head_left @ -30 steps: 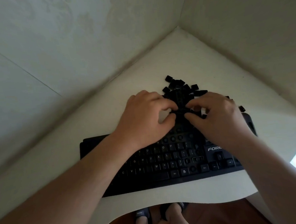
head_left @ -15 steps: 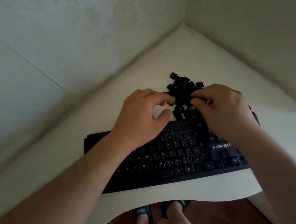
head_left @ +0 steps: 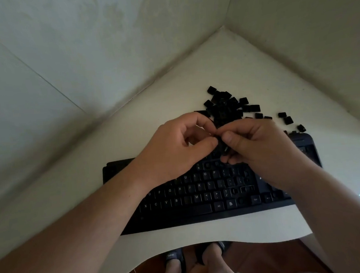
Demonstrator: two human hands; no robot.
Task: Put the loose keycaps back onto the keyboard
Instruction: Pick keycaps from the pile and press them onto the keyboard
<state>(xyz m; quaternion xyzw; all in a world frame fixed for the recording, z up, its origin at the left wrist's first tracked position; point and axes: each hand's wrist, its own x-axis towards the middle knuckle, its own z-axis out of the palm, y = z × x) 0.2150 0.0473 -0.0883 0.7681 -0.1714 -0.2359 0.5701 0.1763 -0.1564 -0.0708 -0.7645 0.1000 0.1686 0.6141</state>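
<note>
Head view looks down into a corner where two pale walls [head_left: 84,57] meet behind a white surface [head_left: 223,69] with a curved front edge. A black keyboard [head_left: 201,207] lies flat across the near part of the surface, its long side roughly parallel to the front edge; several key positions in its upper rows show bare sockets. Both forearms enter from the bottom corners and converge over the upper middle of the keyboard. The left hand [head_left: 175,149] is turned with its back towards the camera and its wrist above the keyboard's upper left rows; its thumb and index finger are curled towards each other. The right hand [head_left: 258,145] mirrors it from the other side, its thumb extended leftwards and the other fingers curled beneath. The fingers [head_left: 228,137] of both hands close together on one held keycap [head_left: 223,147], a small dark piece raised above the top key rows; how it is turned cannot be told. Behind the hands, a pile of loose keycaps [head_left: 226,107] rests on the surface just beyond the keyboard's rear edge. A few scattered keycaps [head_left: 287,120] lie apart from the pile towards the right, near the keyboard's rear right corner. Below the front edge of the surface, two feet in dark sandals [head_left: 175,262] stand on a brown floor [head_left: 268,258].
</note>
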